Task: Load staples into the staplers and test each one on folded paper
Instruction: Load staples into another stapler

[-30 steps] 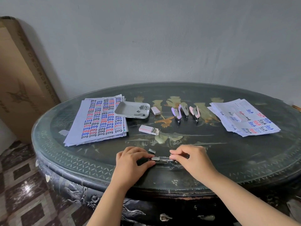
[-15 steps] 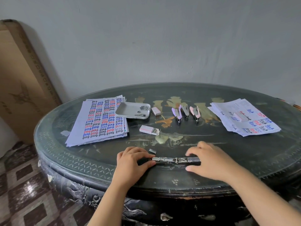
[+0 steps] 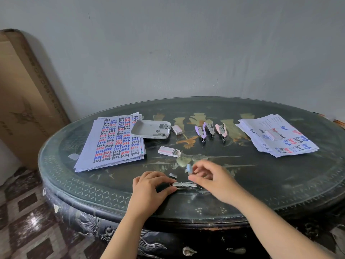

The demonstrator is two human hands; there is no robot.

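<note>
Near the glossy table (image 3: 93, 193) edge, our left hand (image 3: 149, 186) grips the dark end of the flat chrome stapler (image 3: 184, 185), fingers curled over it. Our right hand (image 3: 211, 179) hovers curled above its other end, blurred; we cannot tell what it holds. Beyond lies an open staple box (image 3: 169, 151); the rounded grey tray (image 3: 141, 130) contains loose staple strips (image 3: 162, 128).

The right hand (image 3: 211, 181) is lifting off the worktop (image 3: 261, 184) and swinging back leftward, blurred, where half a second ago it was resting at the far end of the stretched-out stapler (image 3: 184, 185). A pale blue piece (image 3: 189, 168) is now showing at its fingers (image 3: 200, 165). The stapler's metal part is looking shorter again.
</note>
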